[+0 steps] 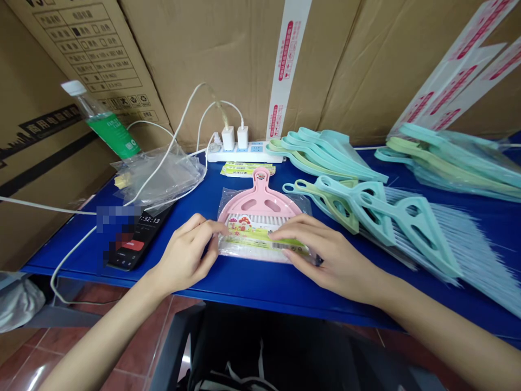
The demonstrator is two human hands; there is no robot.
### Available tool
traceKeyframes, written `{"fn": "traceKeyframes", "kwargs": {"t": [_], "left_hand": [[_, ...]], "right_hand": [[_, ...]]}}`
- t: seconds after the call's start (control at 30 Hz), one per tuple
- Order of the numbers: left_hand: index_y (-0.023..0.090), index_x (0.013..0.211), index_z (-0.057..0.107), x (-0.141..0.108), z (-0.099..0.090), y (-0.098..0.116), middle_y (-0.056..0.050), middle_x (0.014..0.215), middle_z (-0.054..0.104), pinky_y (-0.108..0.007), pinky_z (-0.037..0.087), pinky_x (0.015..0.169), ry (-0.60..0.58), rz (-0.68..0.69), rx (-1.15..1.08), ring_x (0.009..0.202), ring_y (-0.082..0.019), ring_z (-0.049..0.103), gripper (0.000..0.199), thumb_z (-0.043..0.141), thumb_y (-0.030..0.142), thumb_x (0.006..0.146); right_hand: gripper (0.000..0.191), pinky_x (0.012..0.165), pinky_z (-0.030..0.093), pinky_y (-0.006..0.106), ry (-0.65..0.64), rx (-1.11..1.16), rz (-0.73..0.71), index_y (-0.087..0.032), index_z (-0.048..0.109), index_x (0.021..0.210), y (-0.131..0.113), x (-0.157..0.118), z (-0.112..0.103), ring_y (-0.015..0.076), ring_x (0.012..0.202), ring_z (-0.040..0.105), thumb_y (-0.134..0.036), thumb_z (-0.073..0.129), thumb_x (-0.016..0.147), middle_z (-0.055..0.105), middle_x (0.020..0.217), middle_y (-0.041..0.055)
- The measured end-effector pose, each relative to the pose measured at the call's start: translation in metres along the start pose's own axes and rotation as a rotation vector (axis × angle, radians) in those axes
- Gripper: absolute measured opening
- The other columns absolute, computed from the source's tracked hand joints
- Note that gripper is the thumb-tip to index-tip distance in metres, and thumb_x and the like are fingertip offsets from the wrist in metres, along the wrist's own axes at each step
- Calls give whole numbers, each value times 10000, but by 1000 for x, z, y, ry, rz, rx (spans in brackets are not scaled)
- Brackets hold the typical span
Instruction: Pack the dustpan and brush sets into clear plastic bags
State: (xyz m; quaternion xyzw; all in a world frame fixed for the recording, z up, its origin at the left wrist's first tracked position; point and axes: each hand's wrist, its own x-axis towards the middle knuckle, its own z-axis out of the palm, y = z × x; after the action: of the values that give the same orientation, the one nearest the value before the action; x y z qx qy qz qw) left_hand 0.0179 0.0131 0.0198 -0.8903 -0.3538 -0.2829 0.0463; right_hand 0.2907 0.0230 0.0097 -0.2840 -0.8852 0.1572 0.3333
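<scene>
Bending at the left edge of a clear bag (242,251), the fingers of my left hand (189,252) are curled, and I can't tell from the head view whether they pinch the film. My right hand (331,252) lies across the bag's right side, fingers spread, thumb apart from them, tips over the printed label (244,225). Between both hands, inside the bag, sits a pink dustpan (262,200), its looped handle pointing away from me and two slanted slots in its body. White bristles (277,220) run in a row above the label, which is white and yellow-green with red mushrooms. The wrapper glints and wrinkles at its corners. Just on my side of it runs the front edge of the blue table (240,288), so I have only a narrow strip there. More blue surface shows leftward, up to the phone (136,241), with clear sleeves (163,171) and white cable (44,206) beyond. To the right, teal and green brushes (368,209) come close to the bag, with dustpans (342,152) piled behind. At the back, a label stack (247,170) and power strip (264,156) stand before cardboard (215,49).
</scene>
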Motion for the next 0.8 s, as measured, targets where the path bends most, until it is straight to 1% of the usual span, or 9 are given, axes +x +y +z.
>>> {"fn": "traceKeyframes", "kwargs": {"t": [0.17, 0.27, 0.33, 0.4, 0.47, 0.53, 0.6, 0.8], "left_hand": [[191, 1041, 550, 0, -1, 1, -31, 907, 717, -286, 511, 683, 16, 12, 14, 756, -157, 575, 213, 444, 55, 915], [204, 1076, 562, 1, -1, 1, -26, 896, 727, -283, 510, 691, 20, 66, 38, 764, -162, 578, 246, 461, 53, 910], [208, 1126, 568, 1, -1, 1, -27, 921, 738, -292, 511, 722, -17, 134, 55, 816, -173, 593, 274, 463, 67, 915], [196, 1167, 572, 3, 0, 3, -46, 970, 739, -310, 512, 779, -91, 175, 69, 906, -190, 610, 288, 444, 91, 931], [171, 1184, 573, 5, 0, 4, -71, 997, 729, -323, 505, 824, -155, 170, 76, 979, -203, 610, 293, 416, 107, 945], [147, 1176, 577, 7, 0, 6, -86, 991, 721, -325, 493, 841, -184, 156, 80, 1000, -208, 603, 291, 396, 107, 952], [139, 1154, 585, 8, 1, 7, -83, 963, 720, -330, 477, 832, -192, 158, 91, 976, -214, 594, 276, 393, 114, 958], [170, 1085, 612, 10, 3, 7, -47, 862, 730, -362, 429, 808, -179, 157, 168, 846, -224, 549, 235, 401, 178, 983]], "right_hand": [[229, 807, 553, 356, 25, -20, -21, -227, 631, 1070, 1, 0, -1, 209, 947, 640, -117, 488, 928, 722, 921, 55], [245, 811, 554, 365, 26, -51, -41, -225, 644, 1062, 0, -1, 0, 213, 956, 637, -104, 484, 923, 735, 937, 56], [255, 846, 548, 395, 12, -104, -75, -227, 654, 1076, -1, -1, 1, 230, 1004, 629, -114, 485, 922, 748, 995, 61], [265, 900, 527, 441, -25, -171, -114, -219, 658, 1115, -2, 0, 2, 256, 1074, 613, -142, 487, 928, 750, 1071, 70], [276, 940, 503, 465, -78, -218, -136, -189, 656, 1156, -4, 1, 4, 272, 1113, 599, -171, 487, 937, 745, 1118, 85], [285, 962, 486, 463, -115, -243, -140, -162, 657, 1170, -5, 1, 5, 273, 1120, 597, -185, 483, 945, 744, 1128, 94], [291, 966, 474, 456, -128, -261, -137, -156, 662, 1169, -5, 0, 5, 268, 1107, 604, -182, 468, 953, 746, 1130, 93], [308, 926, 457, 455, -149, -271, -93, -179, 648, 1208, -2, -3, 4, 260, 1074, 625, -187, 444, 978, 739, 1173, 73]]}}
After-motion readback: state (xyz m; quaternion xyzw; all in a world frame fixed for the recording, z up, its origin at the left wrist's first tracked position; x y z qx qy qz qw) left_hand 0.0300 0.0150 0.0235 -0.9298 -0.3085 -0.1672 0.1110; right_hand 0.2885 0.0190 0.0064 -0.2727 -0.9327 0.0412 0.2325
